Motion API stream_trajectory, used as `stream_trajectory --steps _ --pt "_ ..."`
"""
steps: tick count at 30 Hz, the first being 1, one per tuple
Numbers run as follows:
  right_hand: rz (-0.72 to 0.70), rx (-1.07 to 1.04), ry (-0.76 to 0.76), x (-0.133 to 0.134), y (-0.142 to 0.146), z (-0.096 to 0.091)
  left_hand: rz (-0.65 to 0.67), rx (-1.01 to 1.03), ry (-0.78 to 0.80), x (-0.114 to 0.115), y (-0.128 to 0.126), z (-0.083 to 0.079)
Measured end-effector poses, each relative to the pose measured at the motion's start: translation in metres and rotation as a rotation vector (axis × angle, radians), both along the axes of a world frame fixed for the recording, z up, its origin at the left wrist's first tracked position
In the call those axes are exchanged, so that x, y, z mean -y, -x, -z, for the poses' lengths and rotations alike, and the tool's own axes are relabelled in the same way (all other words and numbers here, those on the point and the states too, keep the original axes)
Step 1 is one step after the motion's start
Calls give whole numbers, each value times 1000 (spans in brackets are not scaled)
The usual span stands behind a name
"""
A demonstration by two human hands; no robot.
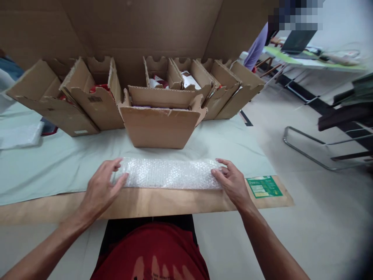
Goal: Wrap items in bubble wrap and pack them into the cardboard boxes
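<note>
A long, flat strip of bubble wrap (169, 173) lies crosswise near the front edge of the table. At its left end is my left hand (103, 184), thumb on the near side and fingertips at the far corner. My right hand (231, 181) grips the opposite end, its thumb pressing on top and its index finger at the far corner. Whether anything is wrapped inside the strip cannot be made out. Just beyond the strip stands an open cardboard box (159, 128), with something low inside it mostly hidden by the front wall.
Several open cardboard bins (93, 97) form a row behind, some holding red or white items. A large cardboard panel (140, 31) rises at the back. Folded clear plastic (21, 135) lies left. A green label (264, 186) marks the wooden edge. Right are a metal-framed chair (309, 147) and a laptop (298, 41).
</note>
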State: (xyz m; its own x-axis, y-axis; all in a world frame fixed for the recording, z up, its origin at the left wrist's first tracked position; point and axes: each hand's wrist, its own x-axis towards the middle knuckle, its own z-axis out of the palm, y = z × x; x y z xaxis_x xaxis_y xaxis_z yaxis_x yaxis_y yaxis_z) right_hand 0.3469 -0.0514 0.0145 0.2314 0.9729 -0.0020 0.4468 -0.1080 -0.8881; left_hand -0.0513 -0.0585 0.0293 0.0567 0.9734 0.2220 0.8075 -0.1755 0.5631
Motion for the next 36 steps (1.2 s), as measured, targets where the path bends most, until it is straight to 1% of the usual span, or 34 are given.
stream_trajectory --steps 2,4,5,6,7,9,11,14,15,16,18,20,22,24,26,28,30,32,34,36 --pt "-8 9 -6 3 2 -8 211 92 3 4 -25 1" --pt "-40 -9 -6 6 8 -23 432 168 64 5 -50 5" --pt "-68 -24 -4 7 14 -33 515 193 101 4 -60 8" --pt "-103 -42 -2 8 21 -42 568 214 142 1 -69 12" --pt "-143 -65 0 8 30 -50 582 243 182 -1 -75 14" --pt "-238 -126 -5 6 54 -62 519 351 273 -6 -77 15" --pt "-358 -202 -7 0 85 -65 410 583 392 -8 -68 12" --pt "-564 -292 14 -12 133 -59 295 1013 573 -10 -45 2" --pt "-632 -305 27 -16 146 -56 248 1095 604 -10 -38 0" --pt "-691 -312 38 -20 157 -53 188 1122 620 -12 -32 0" --pt "-749 -309 37 -25 166 -49 49 1035 611 -15 -23 2" --pt "-699 -245 -15 -27 161 -45 -39 887 585 -20 -19 7" --pt "-594 -90 -120 -26 147 -40 -67 777 546 -22 -15 12" --pt "-539 117 -255 -23 131 -31 -79 669 452 -23 -10 14" --pt "-557 300 -380 -19 121 -17 -106 520 334 -23 -3 16" --pt "-601 435 -465 -16 119 -3 -130 354 268 -24 5 18" --pt "-646 532 -495 -13 123 9 -146 174 257 -25 11 21" --pt "-695 601 -483 -12 128 15 -155 -10 242 -25 13 24" --pt "-724 649 -465 -10 131 17 -155 -159 178 -26 13 27" --pt "-713 688 -469 -9 132 16 -151 -262 90 -25 12 29"
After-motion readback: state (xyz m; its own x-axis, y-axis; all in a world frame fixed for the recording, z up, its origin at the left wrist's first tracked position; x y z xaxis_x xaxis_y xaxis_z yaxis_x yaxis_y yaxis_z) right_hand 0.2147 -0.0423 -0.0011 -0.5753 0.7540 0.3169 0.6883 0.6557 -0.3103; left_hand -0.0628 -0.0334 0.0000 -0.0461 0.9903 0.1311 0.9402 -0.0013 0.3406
